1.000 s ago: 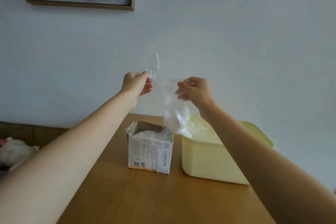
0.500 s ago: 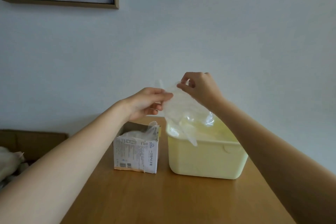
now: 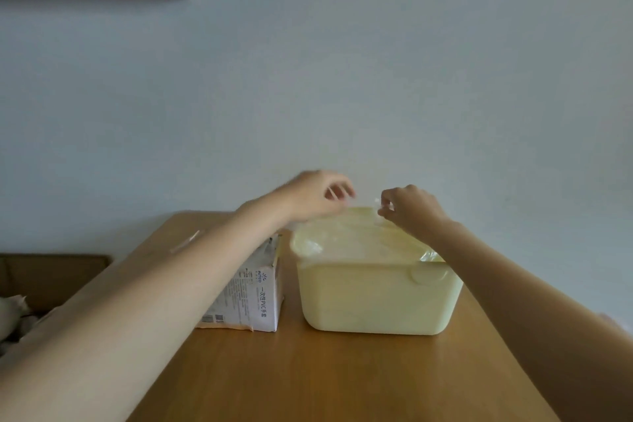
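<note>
1. Draping a clear plastic film (image 3: 356,236) across the yellow tub (image 3: 373,298), the left hand (image 3: 315,195) curls its fingers at the tub's 11 o'clock rim; its grip is too blurred to tell.
2. Glove box (image 3: 257,288) stands just beside the tub at 9 o'clock, crowding that side.
3. Right hand (image 3: 411,209) pinches the film at 1 o'clock. The next move is likely tucking it inside. The table (image 3: 325,377) lies open at 6 o'clock.

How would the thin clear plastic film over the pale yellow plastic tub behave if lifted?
Probably floppy: the thin clear plastic film sags and wrinkles across the pale yellow plastic tub. Likely light: fingertip pinches by the left hand and right hand seem to hold it.
</note>
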`<state>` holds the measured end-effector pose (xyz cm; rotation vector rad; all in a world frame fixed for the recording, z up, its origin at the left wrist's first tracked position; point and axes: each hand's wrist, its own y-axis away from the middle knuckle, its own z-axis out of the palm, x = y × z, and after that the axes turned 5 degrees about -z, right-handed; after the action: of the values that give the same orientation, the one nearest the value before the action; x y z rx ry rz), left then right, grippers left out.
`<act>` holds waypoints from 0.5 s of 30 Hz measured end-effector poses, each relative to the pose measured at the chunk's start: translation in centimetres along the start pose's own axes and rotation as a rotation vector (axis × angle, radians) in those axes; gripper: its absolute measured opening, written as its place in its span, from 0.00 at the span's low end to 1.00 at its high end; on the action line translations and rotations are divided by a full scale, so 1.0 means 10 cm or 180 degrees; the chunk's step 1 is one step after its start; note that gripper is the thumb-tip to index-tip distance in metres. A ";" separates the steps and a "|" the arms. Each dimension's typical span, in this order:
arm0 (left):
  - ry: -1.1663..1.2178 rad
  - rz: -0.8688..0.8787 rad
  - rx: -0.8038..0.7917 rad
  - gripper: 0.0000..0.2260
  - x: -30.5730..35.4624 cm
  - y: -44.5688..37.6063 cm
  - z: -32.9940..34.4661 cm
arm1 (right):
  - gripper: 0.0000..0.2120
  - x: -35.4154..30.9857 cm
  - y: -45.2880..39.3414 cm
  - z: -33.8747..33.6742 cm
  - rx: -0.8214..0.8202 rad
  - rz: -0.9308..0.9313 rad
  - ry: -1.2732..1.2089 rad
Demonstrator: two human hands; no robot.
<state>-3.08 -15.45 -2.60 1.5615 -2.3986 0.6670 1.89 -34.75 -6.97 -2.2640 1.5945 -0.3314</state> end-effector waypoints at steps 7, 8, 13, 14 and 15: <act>-0.0881 -0.0800 -0.1868 0.18 -0.01 -0.27 0.52 | 0.15 -0.04 0.01 -0.11 -0.0195 -0.0064 0.0495; -0.0920 -0.0829 -0.1910 0.19 -0.01 -0.30 0.55 | 0.16 -0.05 -0.01 -0.16 -0.0071 -0.0119 0.0405; -0.0998 -0.0834 -0.2190 0.23 -0.02 -0.38 0.64 | 0.24 -0.18 0.06 -0.25 -0.1459 -0.0001 -0.0331; -0.0992 -0.0900 -0.2292 0.23 -0.03 -0.37 0.65 | 0.25 -0.18 0.08 -0.18 -0.2141 0.0262 -0.0364; -0.1011 -0.0974 -0.2381 0.23 -0.03 -0.36 0.66 | 0.26 -0.17 0.09 -0.11 -0.2675 0.0466 -0.0291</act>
<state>0.77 -19.56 -7.61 1.6790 -2.1217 -0.5213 0.09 -33.64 -6.30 -2.6252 2.0923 0.5873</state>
